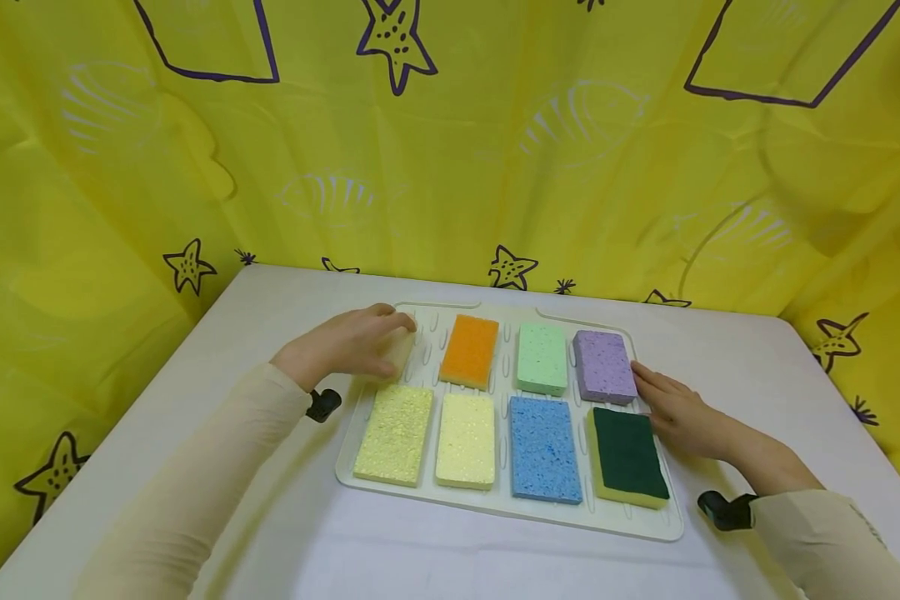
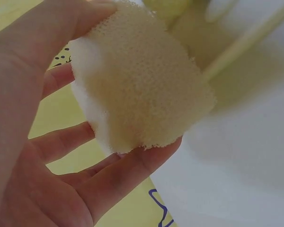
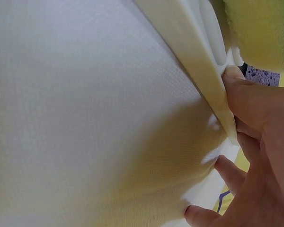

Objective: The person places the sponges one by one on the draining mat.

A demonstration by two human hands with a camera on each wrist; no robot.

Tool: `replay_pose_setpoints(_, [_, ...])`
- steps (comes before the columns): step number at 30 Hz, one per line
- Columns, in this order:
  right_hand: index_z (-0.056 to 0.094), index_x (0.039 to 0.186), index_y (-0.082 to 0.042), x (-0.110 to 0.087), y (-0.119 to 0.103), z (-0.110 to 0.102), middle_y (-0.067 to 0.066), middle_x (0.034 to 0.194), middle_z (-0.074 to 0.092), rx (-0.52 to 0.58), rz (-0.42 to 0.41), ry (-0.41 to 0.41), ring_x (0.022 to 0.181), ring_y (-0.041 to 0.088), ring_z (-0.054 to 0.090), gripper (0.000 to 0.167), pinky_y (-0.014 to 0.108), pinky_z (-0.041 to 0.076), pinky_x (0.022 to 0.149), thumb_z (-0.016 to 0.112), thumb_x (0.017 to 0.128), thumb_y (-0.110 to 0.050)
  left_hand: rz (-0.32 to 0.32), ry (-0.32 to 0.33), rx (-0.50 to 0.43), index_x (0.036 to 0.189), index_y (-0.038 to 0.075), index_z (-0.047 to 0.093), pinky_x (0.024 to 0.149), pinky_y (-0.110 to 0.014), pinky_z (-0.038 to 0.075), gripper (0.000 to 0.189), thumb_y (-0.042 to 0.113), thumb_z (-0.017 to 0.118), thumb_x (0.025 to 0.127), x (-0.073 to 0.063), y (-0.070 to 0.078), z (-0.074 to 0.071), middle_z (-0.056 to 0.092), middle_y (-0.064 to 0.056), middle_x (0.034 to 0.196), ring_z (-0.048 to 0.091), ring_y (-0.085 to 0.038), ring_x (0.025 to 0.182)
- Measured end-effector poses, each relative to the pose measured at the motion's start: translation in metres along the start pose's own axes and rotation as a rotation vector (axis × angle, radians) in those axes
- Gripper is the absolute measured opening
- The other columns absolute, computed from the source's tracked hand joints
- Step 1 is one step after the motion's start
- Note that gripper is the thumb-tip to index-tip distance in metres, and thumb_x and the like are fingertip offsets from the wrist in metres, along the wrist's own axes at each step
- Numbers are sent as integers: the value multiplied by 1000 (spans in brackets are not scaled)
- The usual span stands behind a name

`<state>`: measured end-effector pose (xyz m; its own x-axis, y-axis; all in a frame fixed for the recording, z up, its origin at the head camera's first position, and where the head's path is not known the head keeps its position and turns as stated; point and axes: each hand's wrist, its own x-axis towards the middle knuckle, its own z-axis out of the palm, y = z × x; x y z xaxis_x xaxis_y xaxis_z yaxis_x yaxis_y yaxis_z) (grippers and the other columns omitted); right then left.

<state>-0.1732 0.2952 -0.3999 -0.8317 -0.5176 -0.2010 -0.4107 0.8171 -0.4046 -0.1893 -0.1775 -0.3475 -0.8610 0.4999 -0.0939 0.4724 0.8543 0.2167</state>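
Seven sponges are already laid flat in the tray point(image 1: 390, 492), and one place, the far-left one under the left hand point(image 1: 348, 344), is judged to be the last left to fill. Nearest on that hand's side, just toward the person from it, a pale yellow-green sponge point(image 1: 395, 433) is seen, with a cream sponge point(image 1: 466, 439) beside it; further across the near row, a blue sponge point(image 1: 544, 447) and a dark green scouring sponge point(image 1: 628, 456) are lined up, the last lying just inside the right hand point(image 1: 682, 412). That hand is laid with fingers nearly straight against the tray's outer rim, a fingertip touching the edge in the right wrist view, and nothing is gripped by it. In the far row, a purple sponge point(image 1: 604, 366) lies just beyond the right hand's fingertips, then a mint green sponge point(image 1: 542, 358) and an orange sponge point(image 1: 470, 350) toward the left hand. A beige sponge point(image 2: 142, 80) is held by the left hand, thumb on one side and fingers curled under the other; it appears to be lifted or tilted over the vacant place rather than set down, though this cannot be told for certain.
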Motion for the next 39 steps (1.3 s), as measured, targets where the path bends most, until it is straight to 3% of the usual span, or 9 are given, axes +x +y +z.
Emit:
replay_pose_setpoints(7, [26,150,13,-2,-1,0,31,160,18,5,2,-1,142,57,19,64,74,19,109,53,96,-7,-50,-59,-24,142,21,49,107,-56,43,67,36,79,83,15,8,-2,42,-20,151,51,-41,130])
replay_pose_setpoints(12, [26,150,12,-2,-2,0,31,160,18,9,3,-1,142,57,19,64,74,19,109,54,96,-7,-89,-91,-35,145,23,46,108,-59,41,74,41,80,82,24,13,-1,35,-19,155,48,-44,131])
replay_pose_setpoints(19, [27,150,12,-3,-4,0,30,160,19,6,-3,4,142,56,20,63,73,20,109,54,96,-7,-146,-161,-102,152,27,38,110,-61,38,82,42,79,83,24,18,5,22,-19,162,41,-48,136])
replay_pose_setpoints(24, [26,151,11,-4,-4,0,30,161,18,7,1,-1,142,56,19,64,73,20,110,54,96,-8,-152,-165,-87,155,25,33,109,-64,37,85,46,76,84,21,22,10,19,-22,162,41,-53,133])
replay_pose_setpoints(30, [27,150,12,-7,-2,0,30,160,19,-10,-4,11,142,56,20,63,73,20,109,54,96,-7,-170,-108,-51,157,26,27,107,-66,38,83,52,67,89,13,32,12,19,-21,163,36,-54,137])
replay_pose_setpoints(34, [27,150,12,-9,-2,1,30,160,20,-16,-11,27,141,56,22,62,73,21,109,52,97,-6,-191,-37,-11,157,27,26,111,-69,30,80,55,62,92,4,39,11,19,-19,164,30,-50,143])
replay_pose_setpoints(39, [30,148,13,-9,-1,1,31,158,24,-27,-44,69,141,55,25,59,71,26,108,53,96,-3,-196,69,-47,158,23,27,114,-69,24,79,51,62,93,-7,48,11,22,-19,163,28,-45,146])
